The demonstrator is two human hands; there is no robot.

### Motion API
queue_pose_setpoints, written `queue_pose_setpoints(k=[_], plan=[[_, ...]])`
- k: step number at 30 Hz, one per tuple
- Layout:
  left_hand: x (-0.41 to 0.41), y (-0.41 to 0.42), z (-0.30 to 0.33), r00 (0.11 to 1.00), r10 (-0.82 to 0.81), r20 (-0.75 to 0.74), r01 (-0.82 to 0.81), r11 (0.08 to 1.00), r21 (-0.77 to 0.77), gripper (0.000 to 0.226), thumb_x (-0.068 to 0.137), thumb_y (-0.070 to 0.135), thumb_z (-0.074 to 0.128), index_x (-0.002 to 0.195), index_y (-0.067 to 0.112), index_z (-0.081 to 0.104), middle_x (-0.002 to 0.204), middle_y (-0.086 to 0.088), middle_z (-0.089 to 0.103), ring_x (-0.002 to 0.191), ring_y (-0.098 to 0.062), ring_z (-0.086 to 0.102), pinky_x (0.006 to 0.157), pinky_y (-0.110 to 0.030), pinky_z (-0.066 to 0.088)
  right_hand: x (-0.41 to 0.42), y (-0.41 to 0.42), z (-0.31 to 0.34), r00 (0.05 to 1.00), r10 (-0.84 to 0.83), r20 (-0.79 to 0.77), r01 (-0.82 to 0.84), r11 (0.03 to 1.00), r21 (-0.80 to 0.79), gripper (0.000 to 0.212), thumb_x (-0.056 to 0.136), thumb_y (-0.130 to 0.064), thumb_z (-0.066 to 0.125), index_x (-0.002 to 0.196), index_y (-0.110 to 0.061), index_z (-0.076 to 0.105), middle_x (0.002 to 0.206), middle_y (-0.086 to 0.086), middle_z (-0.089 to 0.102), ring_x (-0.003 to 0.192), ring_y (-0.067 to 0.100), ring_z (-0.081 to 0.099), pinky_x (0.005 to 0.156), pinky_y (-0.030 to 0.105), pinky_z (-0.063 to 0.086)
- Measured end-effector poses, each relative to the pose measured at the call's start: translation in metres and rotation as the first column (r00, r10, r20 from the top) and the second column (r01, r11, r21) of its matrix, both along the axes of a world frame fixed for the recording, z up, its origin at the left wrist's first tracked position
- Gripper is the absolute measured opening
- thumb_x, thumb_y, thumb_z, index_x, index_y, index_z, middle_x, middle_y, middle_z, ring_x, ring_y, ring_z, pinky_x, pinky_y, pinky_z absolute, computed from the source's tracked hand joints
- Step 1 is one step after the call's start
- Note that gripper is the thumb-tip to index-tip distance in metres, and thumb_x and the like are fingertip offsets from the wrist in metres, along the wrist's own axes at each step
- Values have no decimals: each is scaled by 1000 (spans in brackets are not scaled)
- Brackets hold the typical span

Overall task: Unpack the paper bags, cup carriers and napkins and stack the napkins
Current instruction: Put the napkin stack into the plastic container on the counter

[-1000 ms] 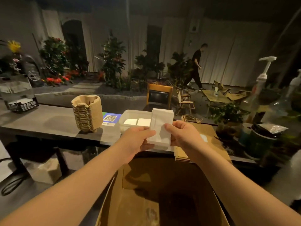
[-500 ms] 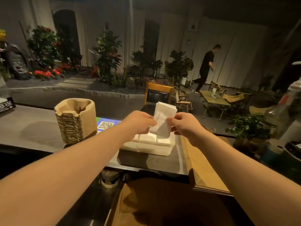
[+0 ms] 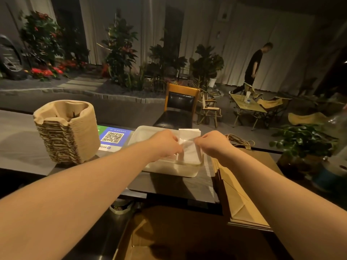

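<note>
Both hands are out over the dark grey counter (image 3: pixel 22 139). The left hand (image 3: pixel 165 145) and the right hand (image 3: pixel 214 145) each pinch a side of one bundle of white folded paper napkins (image 3: pixel 189 147), which stands upright in the right part of a single shallow white plastic tray (image 3: pixel 169 170). How many napkins are in the bundle cannot be counted.

To the left of the tray stands one tall stack of brown moulded-pulp cup carriers (image 3: pixel 65 132); its layers are too many and too fine to count. Between that stack and the tray lies one blue and green card with a black QR code (image 3: pixel 113 137); its small print is unreadable.

To the right of the tray, a flat pile of brown paper bags with twisted cord handles (image 3: pixel 242 186) lies along the counter edge, number unclear. One open brown cardboard box (image 3: pixel 169 239) sits below the counter.

In the room beyond are one wooden chair with a black padded seat (image 3: pixel 180 107) and one person in dark clothes (image 3: pixel 253 66).
</note>
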State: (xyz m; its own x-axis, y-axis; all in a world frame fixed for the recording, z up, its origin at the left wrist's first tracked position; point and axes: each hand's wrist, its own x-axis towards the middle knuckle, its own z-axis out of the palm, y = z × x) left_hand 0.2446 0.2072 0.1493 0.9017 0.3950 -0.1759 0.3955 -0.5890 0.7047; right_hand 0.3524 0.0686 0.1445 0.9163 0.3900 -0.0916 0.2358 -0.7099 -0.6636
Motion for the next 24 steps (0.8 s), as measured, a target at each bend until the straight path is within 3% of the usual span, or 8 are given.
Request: queue_pose_setpoints(k=[3,8,12,15,18,24], plan=[[2,1,-5,999,-17,-49,19,999,30,19,86,22,79,103,19,72,109,-2,68,97,-20,61,79,-31,48,0,-4,-2,998,21,63,-18,999,-52,22,95,-33,69,104,-13,72,93,3,69,83,15,65,60,23,51],[5,1,-10,996,-18,-85,27,994,104,30,88,29,81,114,19,70,103,-1,68,95,-19,62,88,-35,54,-8,-7,-6,980,59,189,-40,994,-104,17,87,-29,78,92,-14,72,88,4,71,81,17,67,72,30,61],[9,-1,-15,998,10,-62,4,973,232,29,84,39,84,102,21,71,91,1,68,86,-17,64,73,-29,51,-14,-7,-11,955,107,277,-62,984,-166,13,86,-23,76,92,-22,65,90,-1,66,84,16,63,80,38,61],[9,-2,-17,998,31,-53,-17,969,248,27,86,36,81,105,19,73,94,-1,70,90,-19,65,83,-34,56,-13,-4,-12,898,212,385,-117,960,-256,11,90,-38,71,98,-30,67,104,-7,60,102,16,53,92,40,49],[8,-3,-17,995,25,-92,-1,969,248,27,90,33,77,113,20,75,105,-1,72,99,-22,65,97,-41,56,-12,-2,-12,835,323,445,-158,916,-368,18,93,-49,63,105,-38,69,117,-9,56,116,18,40,92,41,33],[9,0,-15,993,30,-113,7,948,318,24,92,29,74,115,22,76,107,-1,72,102,-22,65,98,-39,56,-10,6,-16,822,405,401,-213,870,-444,26,99,-50,54,119,-41,69,125,-10,60,116,19,34,87,42,27]])
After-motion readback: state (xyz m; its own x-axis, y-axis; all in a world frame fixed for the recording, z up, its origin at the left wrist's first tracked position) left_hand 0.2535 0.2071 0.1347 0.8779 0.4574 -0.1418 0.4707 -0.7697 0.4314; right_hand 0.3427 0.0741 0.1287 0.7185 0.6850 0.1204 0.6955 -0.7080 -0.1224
